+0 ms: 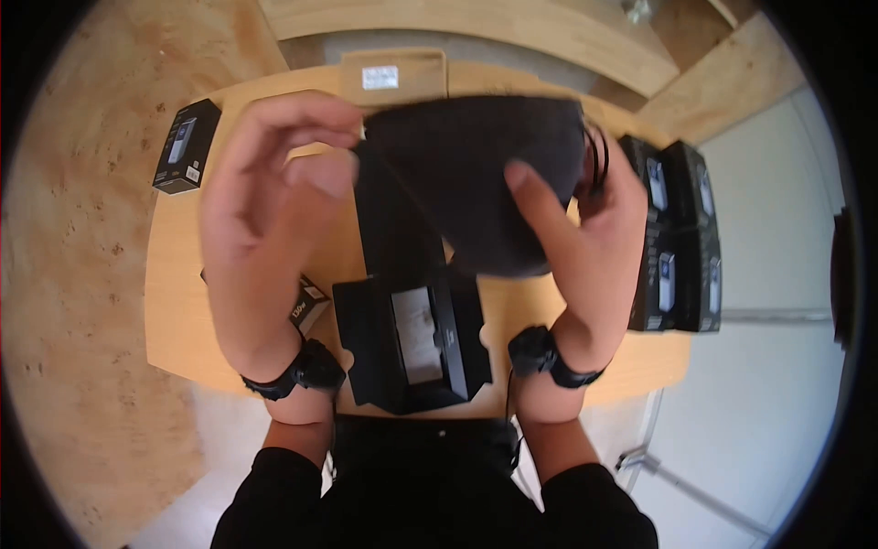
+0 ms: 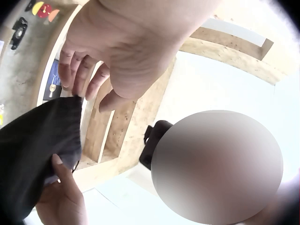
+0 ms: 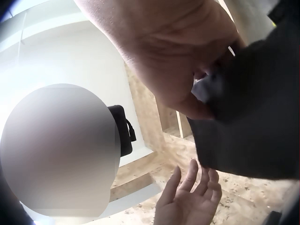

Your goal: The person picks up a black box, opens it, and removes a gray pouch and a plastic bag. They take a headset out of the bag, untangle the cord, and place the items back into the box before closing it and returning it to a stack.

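Observation:
A black cloth drawstring pouch point(image 1: 466, 174) is raised over the table, its thin black cord loops point(image 1: 599, 156) at the right end. My right hand point(image 1: 590, 252) grips that end, thumb lying across the near face. At the pouch's left end my left hand point(image 1: 265, 201) hovers with fingers loosely bent. In the left wrist view its fingertips point(image 2: 77, 91) are right at the pouch's gathered edge. The right wrist view shows the left hand point(image 3: 190, 201) spread beneath the dark cloth. Below the pouch lies an opened black box point(image 1: 366, 352) with a pale rectangle inside.
Several black printed boxes point(image 1: 666, 274) stand at the table's right edge. Another black box point(image 1: 186, 146) is at the far left. A brown cardboard box point(image 1: 393, 73) with a white label sits at the back. Near my left wrist lies a small black box point(image 1: 311, 306).

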A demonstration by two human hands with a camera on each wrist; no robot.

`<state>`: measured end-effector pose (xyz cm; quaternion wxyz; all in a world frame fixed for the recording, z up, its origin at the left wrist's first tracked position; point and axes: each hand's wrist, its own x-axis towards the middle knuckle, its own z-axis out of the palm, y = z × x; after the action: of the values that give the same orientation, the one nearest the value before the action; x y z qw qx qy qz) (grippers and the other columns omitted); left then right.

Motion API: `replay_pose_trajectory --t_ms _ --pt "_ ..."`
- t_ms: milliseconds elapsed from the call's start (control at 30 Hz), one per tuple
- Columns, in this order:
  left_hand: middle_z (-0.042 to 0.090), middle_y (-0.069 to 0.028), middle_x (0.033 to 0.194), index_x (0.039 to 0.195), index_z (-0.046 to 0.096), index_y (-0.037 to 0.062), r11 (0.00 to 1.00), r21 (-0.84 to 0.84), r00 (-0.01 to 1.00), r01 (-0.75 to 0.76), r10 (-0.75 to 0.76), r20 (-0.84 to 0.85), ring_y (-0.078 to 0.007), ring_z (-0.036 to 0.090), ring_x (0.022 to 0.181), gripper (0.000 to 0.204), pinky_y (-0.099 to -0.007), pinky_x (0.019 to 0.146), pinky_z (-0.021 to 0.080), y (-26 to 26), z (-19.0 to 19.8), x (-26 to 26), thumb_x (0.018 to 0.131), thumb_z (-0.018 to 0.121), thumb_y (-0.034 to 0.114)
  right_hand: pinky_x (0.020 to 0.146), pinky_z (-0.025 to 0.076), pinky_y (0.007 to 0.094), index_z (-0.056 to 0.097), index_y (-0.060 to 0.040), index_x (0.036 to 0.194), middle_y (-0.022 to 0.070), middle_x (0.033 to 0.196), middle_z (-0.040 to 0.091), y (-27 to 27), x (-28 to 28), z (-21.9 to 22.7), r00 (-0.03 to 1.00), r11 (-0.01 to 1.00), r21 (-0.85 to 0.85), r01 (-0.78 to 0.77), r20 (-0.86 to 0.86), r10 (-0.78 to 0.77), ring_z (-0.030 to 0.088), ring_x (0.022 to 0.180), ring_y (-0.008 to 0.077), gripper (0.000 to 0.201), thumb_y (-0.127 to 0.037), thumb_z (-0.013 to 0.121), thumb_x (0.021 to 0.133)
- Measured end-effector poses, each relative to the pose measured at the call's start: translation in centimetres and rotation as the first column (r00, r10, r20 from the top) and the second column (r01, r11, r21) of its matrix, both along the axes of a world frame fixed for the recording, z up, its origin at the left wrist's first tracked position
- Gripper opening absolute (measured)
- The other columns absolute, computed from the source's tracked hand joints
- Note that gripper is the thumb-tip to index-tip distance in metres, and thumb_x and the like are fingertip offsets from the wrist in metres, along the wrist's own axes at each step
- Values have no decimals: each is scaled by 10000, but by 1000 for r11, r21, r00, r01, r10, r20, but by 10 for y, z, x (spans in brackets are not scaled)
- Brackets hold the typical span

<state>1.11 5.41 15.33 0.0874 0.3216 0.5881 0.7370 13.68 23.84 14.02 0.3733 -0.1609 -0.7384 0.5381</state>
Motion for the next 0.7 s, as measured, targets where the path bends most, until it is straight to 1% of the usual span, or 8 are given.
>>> replay_pose_trajectory --t_ms 33,67,100,167,200,267,433,700 --pt "664 -63 1182 1162 687 -4 999 -43 999 2 0 34 -164 612 1114 305 -293 960 465 -4 0 4 863 734 -44 753 508 264 672 18 998 70 848 717 3 0 -1 1000 999 36 23 -14 -23 604 780 97 208 -49 785 838" --pt "656 -77 1208 1162 692 7 997 -81 998 -1 6 65 -181 610 1136 313 -306 974 465 -5 -2 9 855 739 -36 897 521 264 688 36 1193 50 1055 746 5 4 1 999 998 62 15 48 -18 660 975 97 330 0 785 880" --pt "633 -96 1254 1168 700 28 965 -262 994 -28 -2 -113 -211 594 1171 336 -330 989 465 -6 -6 18 840 760 -11 894 522 262 688 36 1194 50 1057 746 7 6 2 997 995 96 30 70 -36 661 973 97 331 -2 785 880" --pt "586 -136 1348 1182 716 72 813 -557 885 -170 -123 -449 -270 563 1240 382 -378 1019 463 -14 -14 38 811 800 39 879 522 257 681 43 1201 51 1070 746 11 9 3 996 990 141 31 73 -41 660 966 94 356 -6 795 868" --pt "452 -182 1514 1186 750 133 719 -672 891 -178 -173 -420 -374 466 1369 450 -460 1097 423 -16 -20 49 752 869 115 867 522 254 673 50 1208 52 1081 744 14 9 5 998 988 154 22 55 -31 658 961 92 381 -7 805 855" --pt "396 -182 1573 1190 760 128 590 -774 839 -228 -285 -464 -402 395 1438 481 -481 1139 384 -20 -40 65 729 896 139 865 521 254 672 49 1205 52 1078 742 17 12 6 999 988 155 12 33 -18 656 959 92 379 -7 806 855" --pt "267 -197 1680 1229 768 129 340 -881 756 -330 -463 -462 -458 290 1516 609 -577 1204 290 -23 -77 87 648 947 169 861 519 253 670 47 1198 52 1070 737 22 20 0 1000 993 120 -7 20 4 651 953 92 375 -7 807 853" --pt "170 -199 1734 1261 754 98 223 -910 769 -350 -487 -415 -495 240 1546 802 -610 1235 241 -12 -99 99 514 1005 248 854 516 253 665 45 1187 51 1056 729 29 25 -1 1000 998 51 -24 -14 25 642 943 91 369 -7 808 850"
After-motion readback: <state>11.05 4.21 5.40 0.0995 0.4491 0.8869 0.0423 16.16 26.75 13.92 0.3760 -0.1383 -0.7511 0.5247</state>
